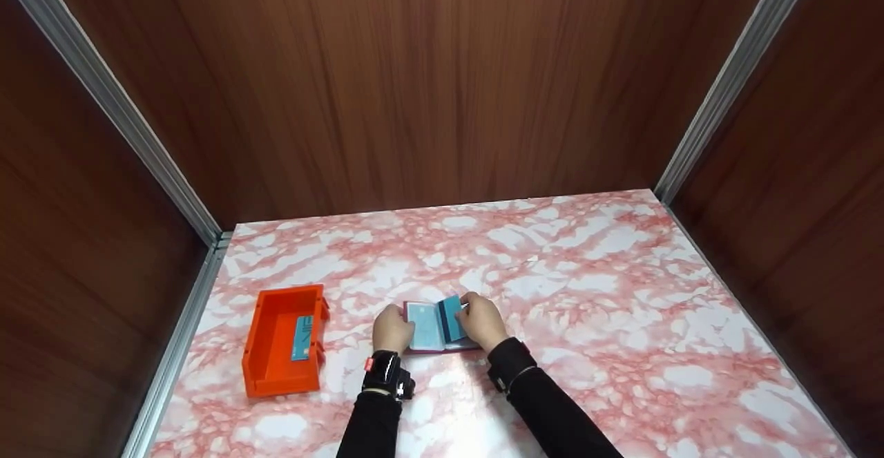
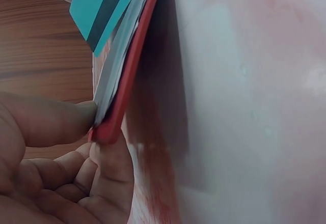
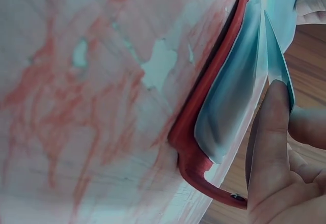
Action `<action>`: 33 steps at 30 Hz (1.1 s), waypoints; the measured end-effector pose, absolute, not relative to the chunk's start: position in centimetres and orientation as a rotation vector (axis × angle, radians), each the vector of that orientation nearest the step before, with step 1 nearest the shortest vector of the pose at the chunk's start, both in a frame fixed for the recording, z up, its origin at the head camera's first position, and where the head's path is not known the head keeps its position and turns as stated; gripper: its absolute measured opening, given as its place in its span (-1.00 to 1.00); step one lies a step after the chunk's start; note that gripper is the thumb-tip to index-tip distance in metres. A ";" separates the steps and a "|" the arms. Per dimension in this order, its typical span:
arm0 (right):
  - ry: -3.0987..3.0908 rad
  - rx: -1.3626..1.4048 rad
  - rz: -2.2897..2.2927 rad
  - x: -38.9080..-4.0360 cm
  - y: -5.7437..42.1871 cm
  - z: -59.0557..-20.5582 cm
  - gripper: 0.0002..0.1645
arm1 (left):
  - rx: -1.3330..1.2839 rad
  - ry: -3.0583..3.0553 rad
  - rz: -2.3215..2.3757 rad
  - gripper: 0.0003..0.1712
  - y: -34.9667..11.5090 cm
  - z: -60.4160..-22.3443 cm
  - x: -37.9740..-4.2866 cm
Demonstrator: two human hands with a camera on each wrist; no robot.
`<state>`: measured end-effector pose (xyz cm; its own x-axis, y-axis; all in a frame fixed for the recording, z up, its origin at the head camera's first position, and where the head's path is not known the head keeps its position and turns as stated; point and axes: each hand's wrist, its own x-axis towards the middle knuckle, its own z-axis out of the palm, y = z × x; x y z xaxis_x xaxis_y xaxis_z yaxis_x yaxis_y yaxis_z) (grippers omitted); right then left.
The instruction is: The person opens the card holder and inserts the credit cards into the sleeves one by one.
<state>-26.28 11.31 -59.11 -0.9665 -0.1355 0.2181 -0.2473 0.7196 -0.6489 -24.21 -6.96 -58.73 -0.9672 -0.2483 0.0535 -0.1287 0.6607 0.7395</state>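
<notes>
A red-covered card holder (image 1: 425, 327) with clear plastic sleeves lies spread apart near the middle of the table. My left hand (image 1: 392, 330) pinches its left edge, thumb on the sleeves and fingers beneath the red cover (image 2: 131, 66). Between thumb and fingers, my right hand (image 1: 482, 321) holds a blue card (image 1: 456, 308) with a dark stripe. That card (image 2: 104, 10) stands tilted over the sleeves, its lower edge close to the fold. In the right wrist view, a red strap (image 3: 214, 192) with a snap curves out from the holder's edge beside the right hand.
An orange bin (image 1: 250, 354) stands on the table to the left, with another blue card (image 1: 302, 338) leaning inside it. Brown wood-grain panels (image 1: 442, 85) and metal posts (image 1: 739, 64) border the pink-and-white marbled table (image 1: 608, 292).
</notes>
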 end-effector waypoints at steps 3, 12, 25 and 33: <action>-2.774 0.322 1.080 -26.3 11.3 -59.3 -0.78 | 0.315 -2.722 -1.199 -0.82 -7.0 -58.7 -24.2; -2.791 0.348 1.078 -26.3 11.2 -59.5 -0.76 | 0.325 -2.726 -1.197 -0.85 -7.0 -59.0 -24.4; -2.823 0.274 1.118 -26.3 10.7 -59.4 -0.76 | 0.318 -2.719 -1.211 -0.81 -7.1 -59.3 -24.5; -2.855 0.212 1.038 -26.2 10.4 -59.5 -0.78 | 0.329 -2.715 -1.206 -0.80 -7.1 -59.2 -24.4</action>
<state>-26.22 10.35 -59.51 -0.9856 -0.0974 0.1380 -0.1633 0.7585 -0.6309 -24.44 -7.11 -59.17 -0.9642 -0.2604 0.0497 -0.1377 0.6520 0.7456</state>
